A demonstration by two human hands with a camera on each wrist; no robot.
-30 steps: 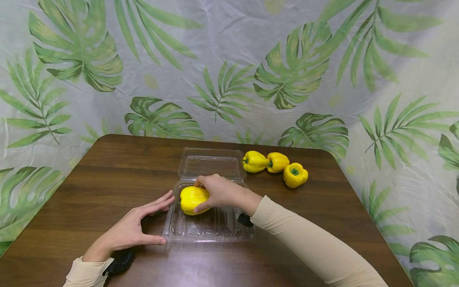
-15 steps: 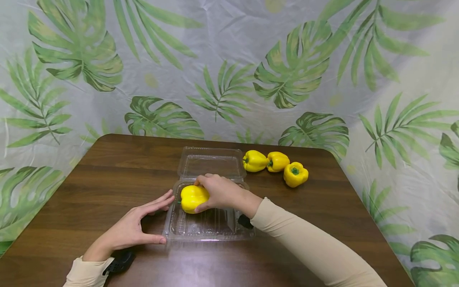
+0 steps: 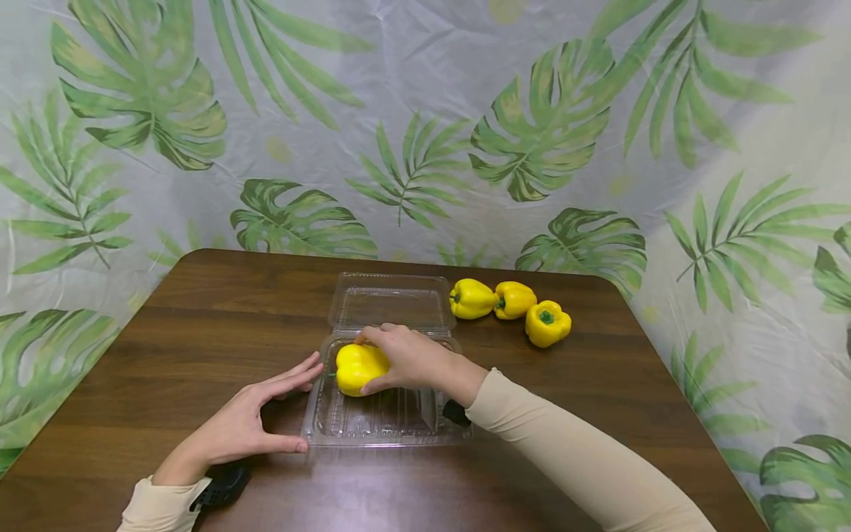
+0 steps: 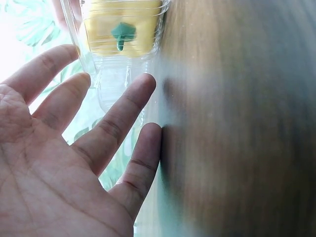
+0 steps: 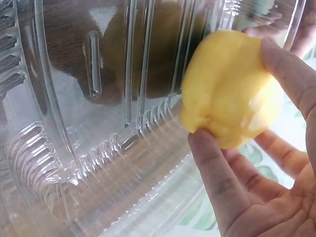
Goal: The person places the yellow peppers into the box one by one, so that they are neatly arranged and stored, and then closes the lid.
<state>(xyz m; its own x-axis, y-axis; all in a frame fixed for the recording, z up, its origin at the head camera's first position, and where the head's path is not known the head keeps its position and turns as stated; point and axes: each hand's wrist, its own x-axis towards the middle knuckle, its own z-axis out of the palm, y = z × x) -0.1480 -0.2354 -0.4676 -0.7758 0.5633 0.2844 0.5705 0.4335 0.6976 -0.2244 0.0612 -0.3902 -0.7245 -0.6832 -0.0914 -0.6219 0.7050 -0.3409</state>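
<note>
A yellow bell pepper (image 3: pixel 360 369) lies on its side in the back left part of the clear plastic clamshell container (image 3: pixel 372 436), its green stem toward the left wall. My right hand (image 3: pixel 415 358) grips it from the right, thumb in front and fingers behind; the right wrist view shows the fingertips on the pepper (image 5: pixel 232 89). At the container's left side is my left hand (image 3: pixel 246 421), fingers spread and straight, fingertips at the wall. Through that wall the green stem (image 4: pixel 123 33) shows in the left wrist view.
The container's lid (image 3: pixel 392 301) lies folded back behind its base. Three more yellow bell peppers sit at the back right: one beside the lid (image 3: pixel 472 299), a middle one (image 3: pixel 515 300), and one stem-up (image 3: pixel 548 324). A leaf-patterned cloth (image 3: pixel 412 148) hangs behind the brown table (image 3: pixel 219 318).
The held pepper has shifted very slightly to the right within the container, with the right hand still gripping it. My left hand and the other peppers stay in place.
</note>
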